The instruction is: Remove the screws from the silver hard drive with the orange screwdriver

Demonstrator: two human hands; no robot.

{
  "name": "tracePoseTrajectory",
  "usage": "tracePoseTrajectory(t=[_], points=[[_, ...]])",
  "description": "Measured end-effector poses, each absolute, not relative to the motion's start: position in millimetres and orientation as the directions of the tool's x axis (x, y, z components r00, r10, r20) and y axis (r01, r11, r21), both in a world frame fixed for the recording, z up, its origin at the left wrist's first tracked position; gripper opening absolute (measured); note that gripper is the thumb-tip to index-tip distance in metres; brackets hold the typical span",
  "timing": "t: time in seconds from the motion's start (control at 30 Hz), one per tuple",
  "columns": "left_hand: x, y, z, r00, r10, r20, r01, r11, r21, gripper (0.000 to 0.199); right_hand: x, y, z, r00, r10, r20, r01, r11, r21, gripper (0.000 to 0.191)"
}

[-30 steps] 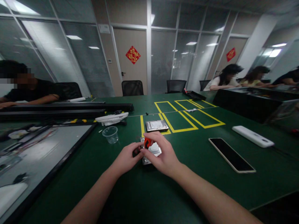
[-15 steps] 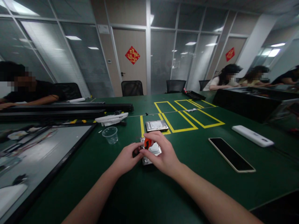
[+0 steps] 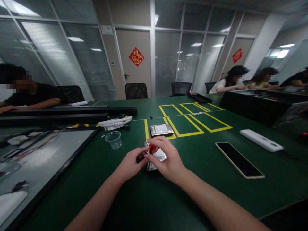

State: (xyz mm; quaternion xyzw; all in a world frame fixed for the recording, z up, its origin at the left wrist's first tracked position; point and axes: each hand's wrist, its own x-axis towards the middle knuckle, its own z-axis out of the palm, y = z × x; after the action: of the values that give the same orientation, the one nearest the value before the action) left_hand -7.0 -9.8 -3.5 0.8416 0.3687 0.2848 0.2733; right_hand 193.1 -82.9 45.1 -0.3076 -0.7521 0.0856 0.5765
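Observation:
On the green table in front of me lies a silver hard drive (image 3: 160,155), partly covered by my hands. My right hand (image 3: 169,158) curls over it, thumb and fingers closed round the orange-and-black handle of a screwdriver (image 3: 152,148); the tip is hidden. At the drive's left edge is my left hand (image 3: 131,162), its thumb and fingertips drawn together close to the screwdriver. What they pinch cannot be made out. Just beyond my hands a second hard drive (image 3: 161,129) rests label side up within yellow tape.
A clear plastic cup (image 3: 114,140) and a white plastic part (image 3: 115,123) stand left. Farther left lies a large grey panel (image 3: 60,160). To the right are a phone (image 3: 239,160), a white power strip (image 3: 261,140) and a black case (image 3: 250,107). Several people sit around the table.
Almost nothing differs. Both hands keep their places on the drive and screwdriver, and the view has shifted very slightly.

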Motion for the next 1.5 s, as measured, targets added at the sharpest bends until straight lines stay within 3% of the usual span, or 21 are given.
tracePoseTrajectory(t=[0.33, 0.53, 0.77, 1.0, 1.17, 1.33, 1.5], points=[[-6.8, -10.8, 1.3, 0.57, 0.779, 0.261, 0.515, -0.587, 0.625, 0.03, 190.4, -86.5, 40.0, -0.127, 0.641, 0.757, 0.317, 0.749, -0.582, 0.051], [-8.0, -9.3, -3.5, 0.566, 0.777, 0.277, 0.475, -0.581, 0.661, 0.025, 191.4, -81.8, 42.8, -0.118, 0.568, 0.815, 0.392, 0.78, -0.487, 0.044], [-7.2, -9.8, -2.1, 0.566, 0.777, 0.276, 0.483, -0.584, 0.652, 0.029, 190.2, -88.2, 45.4, -0.169, 0.597, 0.784, 0.369, 0.776, -0.512, 0.05], [-7.3, -9.3, -3.6, 0.565, 0.776, 0.279, 0.476, -0.583, 0.659, 0.023, 191.5, -83.3, 43.3, -0.138, 0.569, 0.811, 0.386, 0.785, -0.485, 0.041], [-6.6, -9.6, -2.5, 0.56, 0.776, 0.289, 0.486, -0.591, 0.644, 0.025, 190.1, -86.8, 43.2, -0.168, 0.595, 0.786, 0.354, 0.781, -0.515, 0.05], [-7.0, -9.1, -4.2, 0.563, 0.768, 0.306, 0.452, -0.596, 0.664, 0.019, 191.1, -84.7, 44.7, -0.144, 0.558, 0.817, 0.373, 0.796, -0.477, 0.045], [-6.8, -8.5, -4.5, 0.559, 0.777, 0.29, 0.461, -0.582, 0.67, 0.025, 191.1, -85.7, 45.6, -0.161, 0.566, 0.808, 0.366, 0.795, -0.484, 0.046]])
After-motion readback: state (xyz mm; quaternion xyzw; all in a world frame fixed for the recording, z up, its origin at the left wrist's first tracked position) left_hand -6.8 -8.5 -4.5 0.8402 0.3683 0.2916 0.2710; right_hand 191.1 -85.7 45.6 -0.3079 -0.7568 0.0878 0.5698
